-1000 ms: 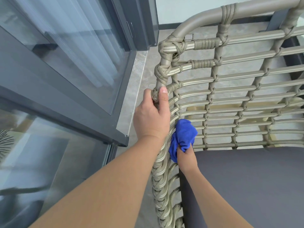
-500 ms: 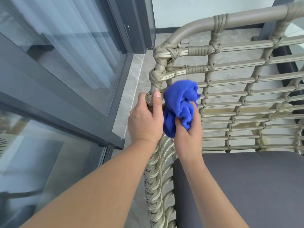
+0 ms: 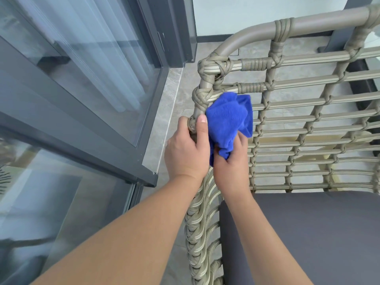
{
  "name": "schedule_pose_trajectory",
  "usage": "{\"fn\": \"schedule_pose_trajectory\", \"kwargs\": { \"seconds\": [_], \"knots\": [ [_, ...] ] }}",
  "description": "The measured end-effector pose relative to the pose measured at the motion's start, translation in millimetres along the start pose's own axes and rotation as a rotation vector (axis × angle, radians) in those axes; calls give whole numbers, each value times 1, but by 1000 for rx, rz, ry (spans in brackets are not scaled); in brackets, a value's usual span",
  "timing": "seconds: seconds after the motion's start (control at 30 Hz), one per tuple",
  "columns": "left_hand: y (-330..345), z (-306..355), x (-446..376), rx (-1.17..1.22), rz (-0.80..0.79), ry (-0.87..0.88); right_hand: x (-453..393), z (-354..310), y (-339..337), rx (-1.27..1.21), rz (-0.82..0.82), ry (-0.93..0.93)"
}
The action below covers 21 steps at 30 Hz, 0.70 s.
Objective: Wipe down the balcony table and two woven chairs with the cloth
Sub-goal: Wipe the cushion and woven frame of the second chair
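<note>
Item: blue cloth (image 3: 228, 122), bunched in the right hand (image 3: 230, 161), now raised from the low weave by the seat cushion (image 3: 308, 233) to the corner post of the woven chair (image 3: 308, 112), centre frame. Left hand (image 3: 185, 149) stays wrapped round that post, steadying it. Judged: wiping advances up this chair's frame; bench out of view.

cloth (image 3: 228, 122): blue microfibre, soft napped pile, matt, bunched into folds
chair frame (image 3: 320, 21): smooth taupe tube, looks like painted metal, satin sheen
chair weave (image 3: 308, 101): flat synthetic wicker strands, ribbed with pale stripes, slightly glossy, wound in tight knots at the joints
seat cushion (image 3: 320, 233): dark grey woven fabric, matt, fine even texture
sliding door (image 3: 61, 64): clear glass, glossy and reflective, in dark grey metal framing with a smooth matt coat
floor (image 3: 168, 103): grey stone-look tile, marbled veining, smooth with low shine
wall (image 3: 236, 11): pale, flat, matt paint
</note>
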<state>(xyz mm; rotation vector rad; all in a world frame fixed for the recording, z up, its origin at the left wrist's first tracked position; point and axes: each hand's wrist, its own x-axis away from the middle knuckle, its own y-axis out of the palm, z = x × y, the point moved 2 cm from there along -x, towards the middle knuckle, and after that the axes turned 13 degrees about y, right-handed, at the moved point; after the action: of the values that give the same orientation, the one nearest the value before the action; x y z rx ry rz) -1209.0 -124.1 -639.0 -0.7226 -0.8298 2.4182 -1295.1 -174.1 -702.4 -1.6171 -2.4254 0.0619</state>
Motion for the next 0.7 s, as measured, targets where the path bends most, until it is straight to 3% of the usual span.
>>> {"fn": "schedule_pose_trajectory", "kwargs": {
  "seconds": [0.2,0.43,0.7],
  "knots": [
    [1,-2,1,10,10,-1,22,71,3,111,-101,201],
    [0,-2,1,-11,3,-4,52,134,1,183,-200,642],
    [0,-1,2,0,13,5,45,132,-3,173,-199,666]
  ]
}}
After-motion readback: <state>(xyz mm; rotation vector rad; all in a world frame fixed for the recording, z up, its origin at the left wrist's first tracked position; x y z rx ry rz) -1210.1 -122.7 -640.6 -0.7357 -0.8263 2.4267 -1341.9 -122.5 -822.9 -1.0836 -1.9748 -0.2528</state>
